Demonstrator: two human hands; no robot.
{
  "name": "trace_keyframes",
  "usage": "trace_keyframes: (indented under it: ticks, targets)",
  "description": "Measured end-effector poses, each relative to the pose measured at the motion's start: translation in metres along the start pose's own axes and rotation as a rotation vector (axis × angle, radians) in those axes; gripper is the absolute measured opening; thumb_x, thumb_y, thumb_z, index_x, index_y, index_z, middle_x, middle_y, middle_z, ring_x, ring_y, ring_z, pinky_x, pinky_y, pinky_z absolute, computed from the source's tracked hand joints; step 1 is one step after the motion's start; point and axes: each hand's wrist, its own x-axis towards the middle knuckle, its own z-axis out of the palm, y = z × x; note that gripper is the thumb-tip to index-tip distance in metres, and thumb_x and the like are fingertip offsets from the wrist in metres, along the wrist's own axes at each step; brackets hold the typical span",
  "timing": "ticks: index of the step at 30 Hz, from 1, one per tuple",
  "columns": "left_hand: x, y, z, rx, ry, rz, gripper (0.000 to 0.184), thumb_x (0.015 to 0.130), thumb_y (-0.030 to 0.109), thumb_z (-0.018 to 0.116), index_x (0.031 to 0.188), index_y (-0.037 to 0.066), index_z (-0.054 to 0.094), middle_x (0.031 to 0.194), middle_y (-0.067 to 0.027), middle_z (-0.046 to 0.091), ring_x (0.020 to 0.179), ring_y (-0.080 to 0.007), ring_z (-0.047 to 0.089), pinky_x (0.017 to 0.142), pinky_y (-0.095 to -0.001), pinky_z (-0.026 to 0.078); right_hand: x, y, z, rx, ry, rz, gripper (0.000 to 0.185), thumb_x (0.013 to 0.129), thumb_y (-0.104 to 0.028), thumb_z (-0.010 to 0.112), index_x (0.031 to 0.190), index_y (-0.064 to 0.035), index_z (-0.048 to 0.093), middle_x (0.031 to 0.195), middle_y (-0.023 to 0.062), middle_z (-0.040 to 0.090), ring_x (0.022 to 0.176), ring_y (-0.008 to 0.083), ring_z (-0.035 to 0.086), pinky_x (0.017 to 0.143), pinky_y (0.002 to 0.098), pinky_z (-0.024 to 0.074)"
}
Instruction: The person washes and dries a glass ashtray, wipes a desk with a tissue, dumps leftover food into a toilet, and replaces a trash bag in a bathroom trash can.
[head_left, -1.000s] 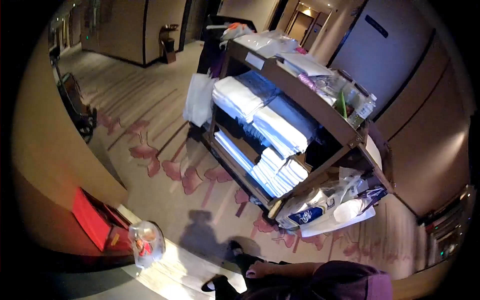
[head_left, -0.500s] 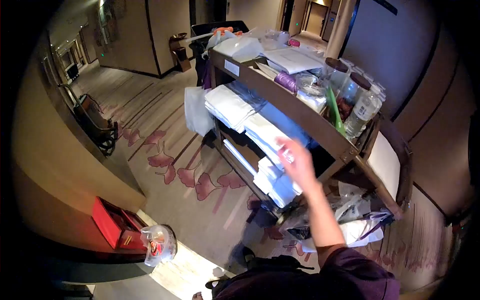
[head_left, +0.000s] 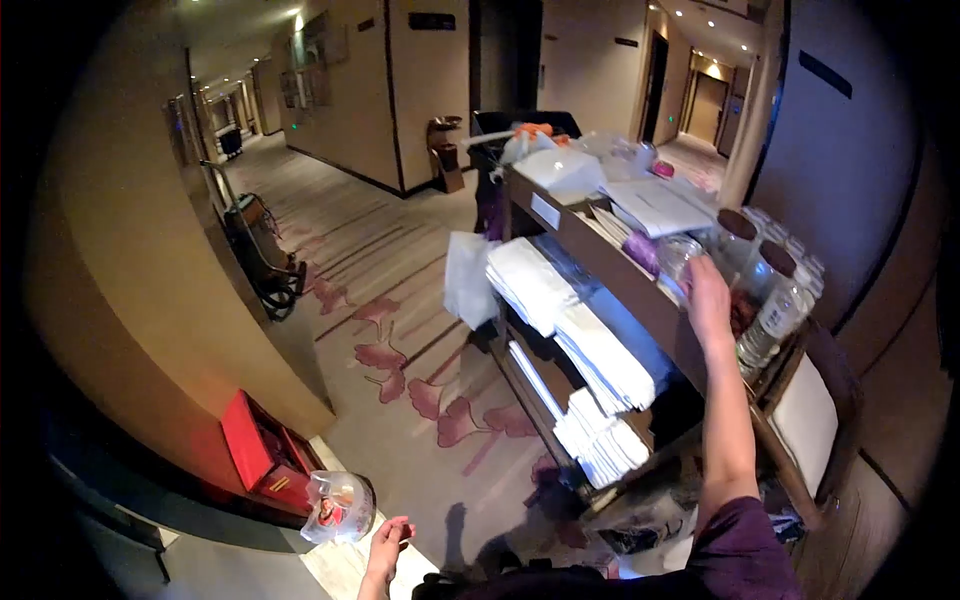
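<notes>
My right hand (head_left: 709, 298) reaches over the edge of the housekeeping cart's top tray, beside some clear plastic packets (head_left: 682, 252) and a purple roll (head_left: 641, 254). Its fingertips are hidden among these things, so I cannot tell whether it grips any. Lidded jars (head_left: 736, 232) and a water bottle (head_left: 775, 325) stand just to its right. Low in the view, my left hand (head_left: 392, 545) has loosely bent fingers, apart and with nothing in them. It is near a clear plastic bag (head_left: 338, 507) on the floor.
Folded white linens (head_left: 605, 357) fill the cart's shelves. A red box (head_left: 262, 455) stands by the left wall, with a hand trolley (head_left: 258, 245) farther along. A bin with a bowl-shaped top (head_left: 446, 155) is by the far corner. Plastic bags lie under the cart.
My right hand has moved up from beside the shelf linens to the top tray. My left hand has come into fuller view at the bottom. The camera view has tilted up.
</notes>
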Motion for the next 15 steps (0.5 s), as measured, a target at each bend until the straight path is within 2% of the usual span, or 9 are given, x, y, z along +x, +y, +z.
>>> trace_keyframes:
  ticks: [4, 6, 7, 8, 9, 10, 12, 14, 15]
  targets:
    - [-0.001, 0.108, 0.019, -0.238, -0.143, 0.117, 0.03, 0.089, 0.027, 0.043, 0.108, 0.005, 0.049, 0.096, -0.0076, 0.059, 0.09, -0.0172, 0.057, 0.075, -0.0269, 0.045, 0.005, -0.078, -0.048, 0.278, 0.04, -0.088, 0.025, 0.064, 0.001, 0.063, 0.086, -0.001, 0.051, 0.081, 0.0136, 0.052, 0.073, 0.032, 0.053, 0.064, 0.036, 0.0426]
    - [0.004, 0.154, 0.029, -0.405, -0.39, 0.121, 0.037, 0.09, 0.028, 0.04, 0.118, 0.004, 0.041, 0.107, -0.0118, 0.054, 0.099, -0.0224, 0.054, 0.08, -0.0309, 0.045, 0.0, -0.127, -0.063, 0.385, -0.077, -0.179, 0.024, 0.063, -0.001, 0.064, 0.085, -0.002, 0.053, 0.082, 0.0125, 0.054, 0.075, 0.0297, 0.054, 0.066, 0.0341, 0.0441]
    - [0.003, 0.176, 0.035, -0.489, -0.507, 0.132, 0.041, 0.09, 0.029, 0.039, 0.122, 0.004, 0.037, 0.112, -0.0137, 0.051, 0.102, -0.0242, 0.052, 0.082, -0.0323, 0.044, -0.004, -0.147, -0.06, 0.431, -0.111, -0.319, 0.022, 0.064, -0.003, 0.064, 0.083, -0.0032, 0.054, 0.082, 0.0116, 0.055, 0.074, 0.0284, 0.055, 0.065, 0.0337, 0.0447]
    - [0.004, 0.19, 0.037, -0.547, -0.646, 0.129, 0.047, 0.091, 0.033, 0.036, 0.129, 0.007, 0.028, 0.121, -0.0164, 0.044, 0.111, -0.0269, 0.046, 0.087, -0.0374, 0.041, -0.008, -0.17, -0.05, 0.494, -0.146, -0.476, 0.019, 0.064, -0.004, 0.063, 0.082, -0.0044, 0.055, 0.081, 0.0107, 0.056, 0.074, 0.0271, 0.055, 0.065, 0.0333, 0.0453]
    - [0.009, 0.197, 0.039, -0.626, -0.758, 0.141, 0.052, 0.089, 0.039, 0.036, 0.131, 0.01, 0.025, 0.126, -0.0157, 0.04, 0.115, -0.0276, 0.041, 0.091, -0.0423, 0.036, -0.014, -0.199, -0.036, 0.565, -0.239, -0.591, 0.018, 0.065, -0.007, 0.063, 0.082, -0.006, 0.056, 0.081, 0.0098, 0.057, 0.074, 0.0261, 0.055, 0.065, 0.0332, 0.0457]
    - [0.009, 0.206, 0.037, -0.637, -0.776, 0.065, 0.056, 0.087, 0.044, 0.039, 0.131, 0.013, 0.024, 0.129, -0.0137, 0.038, 0.116, -0.0277, 0.04, 0.094, -0.0462, 0.032, -0.024, -0.226, -0.025, 0.617, -0.329, -0.692, 0.017, 0.066, -0.009, 0.063, 0.082, -0.0076, 0.057, 0.081, 0.0089, 0.057, 0.073, 0.0252, 0.055, 0.065, 0.0332, 0.0461]
    - [0.014, 0.214, 0.032, -0.73, -0.765, -0.041, 0.057, 0.084, 0.047, 0.042, 0.129, 0.014, 0.028, 0.129, -0.0118, 0.039, 0.114, -0.027, 0.041, 0.093, -0.0464, 0.032, -0.05, -0.278, 0.017, 0.838, -0.457, -0.817, 0.021, 0.065, -0.011, 0.064, 0.086, -0.0101, 0.063, 0.079, 0.0072, 0.059, 0.079, 0.0216, 0.056, 0.068, 0.031, 0.0455]
    - [0.036, 0.2, 0.018, -0.711, -0.52, -0.118, 0.046, 0.085, 0.036, 0.049, 0.123, 0.014, 0.035, 0.121, -0.0128, 0.046, 0.11, -0.0254, 0.045, 0.092, -0.0451, 0.036, -0.052, -0.322, 0.034, 1.034, -1.24, -0.382, 0.024, 0.072, -0.018, 0.061, 0.094, -0.0107, 0.061, 0.088, 0.0073, 0.058, 0.082, 0.0206, 0.056, 0.072, 0.0286, 0.0455]
    - [0.059, 0.177, 0.005, -0.865, -0.531, -0.119, 0.036, 0.086, 0.024, 0.049, 0.118, 0.013, 0.038, 0.12, -0.0152, 0.046, 0.109, -0.028, 0.046, 0.088, -0.0444, 0.04, -0.057, -0.331, 0.068, 1.052, -0.927, -0.717, 0.03, 0.073, -0.022, 0.061, 0.1, -0.0103, 0.058, 0.095, 0.0073, 0.056, 0.086, 0.0198, 0.055, 0.074, 0.0285, 0.0445]
